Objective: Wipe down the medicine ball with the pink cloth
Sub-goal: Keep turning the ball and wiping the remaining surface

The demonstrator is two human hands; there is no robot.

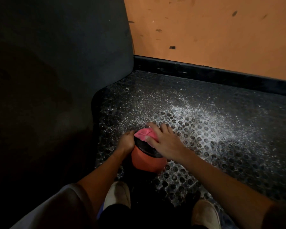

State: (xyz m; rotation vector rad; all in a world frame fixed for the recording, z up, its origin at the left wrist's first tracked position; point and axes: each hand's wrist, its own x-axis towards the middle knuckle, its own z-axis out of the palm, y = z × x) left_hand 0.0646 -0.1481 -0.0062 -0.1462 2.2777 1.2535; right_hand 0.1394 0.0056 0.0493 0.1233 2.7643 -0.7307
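Medicine ball (147,161), on floor (221,129): left hand (127,142) cups its side, right hand (163,141) fingers (153,126) spread flat on pink cloth (141,133); best braced firmly, turned to reach the underside.

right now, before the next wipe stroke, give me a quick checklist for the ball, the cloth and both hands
1. Cloth on ball: ok. The pink cloth lies on the upper, black part of the medicine ball.
2. Wiping hand in place: ok. The right hand presses on the cloth with spread fingers.
3. Ball steadied: ok. The left hand holds the ball's left side.
4. Ball supported: ok. It sits on the perforated floor mat.
5. Orange lower part wiped: cannot tell. The cloth is not on it now.
6. Far side and underside clean: cannot tell. Both are hidden.
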